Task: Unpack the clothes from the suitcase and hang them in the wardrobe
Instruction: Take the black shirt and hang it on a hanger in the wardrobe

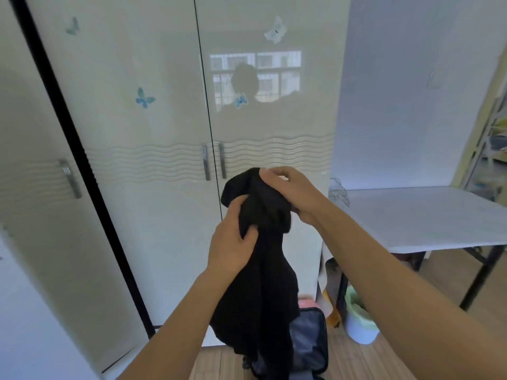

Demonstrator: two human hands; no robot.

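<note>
A black garment (260,292) hangs in front of me, bunched at the top and trailing down toward the floor. My left hand (233,242) grips its upper left side. My right hand (293,193) holds the bunched top from the right, fingers curled over the cloth. Below the garment, the open suitcase (310,344) stands on the wooden floor, its grey lining and a pink rim showing; the garment hides its left part. The white wardrobe (170,215) stands straight ahead with its two middle doors closed. Its left door (41,215) is swung open toward me.
A table with a white cover (422,218) stands to the right of the wardrobe. Under it sits a small bin with a green liner (359,322). Metal door handles (214,163) are just above my hands. Shelving (491,133) stands at the far right.
</note>
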